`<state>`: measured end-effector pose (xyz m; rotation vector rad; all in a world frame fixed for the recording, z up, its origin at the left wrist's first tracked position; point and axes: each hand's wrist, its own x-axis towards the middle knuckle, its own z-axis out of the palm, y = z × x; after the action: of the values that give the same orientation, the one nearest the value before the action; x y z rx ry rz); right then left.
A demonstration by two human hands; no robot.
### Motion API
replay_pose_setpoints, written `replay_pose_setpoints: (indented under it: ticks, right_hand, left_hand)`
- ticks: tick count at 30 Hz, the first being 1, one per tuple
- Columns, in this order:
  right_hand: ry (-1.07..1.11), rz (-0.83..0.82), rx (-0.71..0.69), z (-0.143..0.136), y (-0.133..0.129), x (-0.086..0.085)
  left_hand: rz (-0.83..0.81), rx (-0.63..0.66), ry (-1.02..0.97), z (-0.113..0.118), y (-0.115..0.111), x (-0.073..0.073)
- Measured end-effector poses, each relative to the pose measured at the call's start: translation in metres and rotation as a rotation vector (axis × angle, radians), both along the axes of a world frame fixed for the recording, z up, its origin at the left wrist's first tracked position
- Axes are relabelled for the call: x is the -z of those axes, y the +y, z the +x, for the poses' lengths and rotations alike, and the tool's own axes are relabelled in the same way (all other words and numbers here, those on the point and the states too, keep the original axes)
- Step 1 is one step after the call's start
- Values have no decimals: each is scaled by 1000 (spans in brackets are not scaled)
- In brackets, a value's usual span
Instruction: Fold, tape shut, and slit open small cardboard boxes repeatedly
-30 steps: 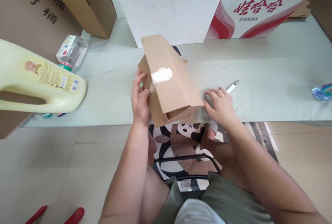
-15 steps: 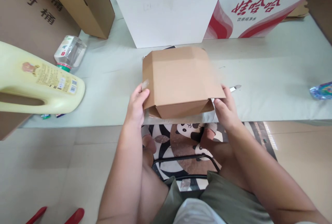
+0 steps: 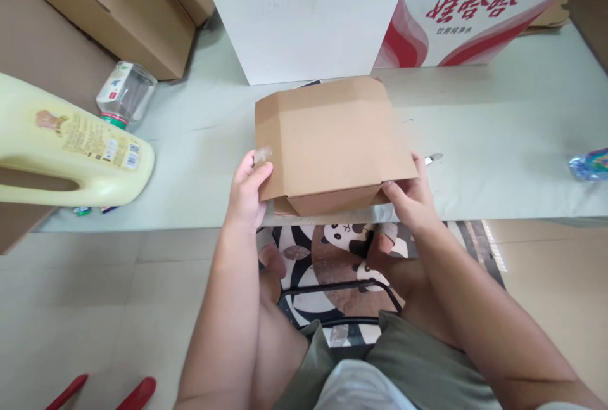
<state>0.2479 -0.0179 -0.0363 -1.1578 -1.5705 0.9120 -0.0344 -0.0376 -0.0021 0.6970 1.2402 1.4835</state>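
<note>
A brown cardboard box (image 3: 332, 137) lies at the front edge of the table, its wide panel facing up and side flaps sticking out. My left hand (image 3: 247, 198) pinches the left flap between thumb and fingers, with a scrap of clear tape (image 3: 262, 154) by the fingertips. At the near right corner, my right hand (image 3: 412, 198) grips the right flap, thumb at the front and fingers behind it. Just past the right fingers a small metal blade (image 3: 433, 158) rests on the cloth. The box's inside is hidden from view.
White cartons (image 3: 308, 23) stand behind the box. To the left are a yellow jug (image 3: 95, 150), a clear plastic bottle (image 3: 128, 93) and a cardboard carton (image 3: 137, 11). A shiny blue packet (image 3: 589, 165) lies far right. A black metal bar (image 3: 332, 288) is under the table edge.
The box's left flap has swung outward and lies flatter, with my left hand on it. My right thumb has shifted slightly left. The carton at the back left appears turned and nearer.
</note>
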Motion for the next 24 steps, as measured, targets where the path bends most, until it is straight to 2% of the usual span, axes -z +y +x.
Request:
replay_pose_setpoints:
  ticks: [5, 8, 11, 14, 17, 20, 24]
  right_hand:
    - [36, -79, 108, -3, 3, -5]
    - [72, -107, 141, -2, 3, -8]
    - [212, -148, 135, -2, 3, -9]
    - [322, -193, 222, -3, 5, -9]
    - [399, -186, 328, -5, 8, -10]
    - [484, -93, 400, -3, 10, -12]
    - [556, -108, 367, 3, 9, -16]
  left_hand:
    - [24, -111, 108, 1, 3, 4]
    - [36, -82, 141, 1, 2, 4]
    - [46, -40, 150, 1, 1, 2]
    - [40, -41, 134, 1, -1, 2]
    - [-11, -103, 102, 0, 1, 6]
    - [8, -139, 70, 0, 6, 12]
    - [100, -258, 127, -5, 11, 22]
